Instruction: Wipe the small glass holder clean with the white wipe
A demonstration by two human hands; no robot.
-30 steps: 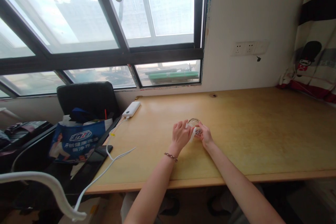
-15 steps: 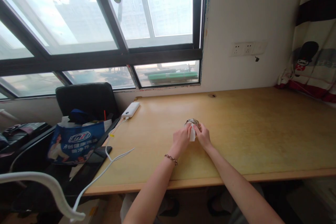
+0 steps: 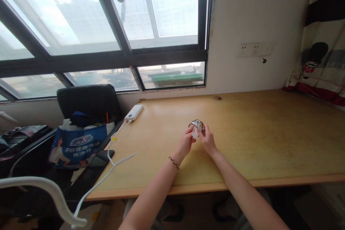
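Observation:
Over the middle of the wooden desk (image 3: 258, 133), both hands are close together around a small brown and silvery item (image 3: 198, 124) with a curved dark rim; what it is exactly is too small to tell. My left hand (image 3: 185, 143), with a braided bracelet at the wrist, pinches a small white piece (image 3: 195, 133), like tissue or paper, at the item's near side. My right hand (image 3: 208, 141) has its fingers wrapped round the right side of the item, the thumb by the white piece.
A white power bank (image 3: 134, 113) with a white cable (image 3: 118, 162) lies at the desk's left edge. Beyond that edge are a black phone (image 3: 101, 161), a blue bag (image 3: 78, 147) and a black chair (image 3: 88, 102). A white curved tube (image 3: 51, 187) crosses the lower left.
The white piece looks shorter and more bunched, and more of the item's top shows. My left hand has turned and shifted slightly; its fingers sit lower on the item.

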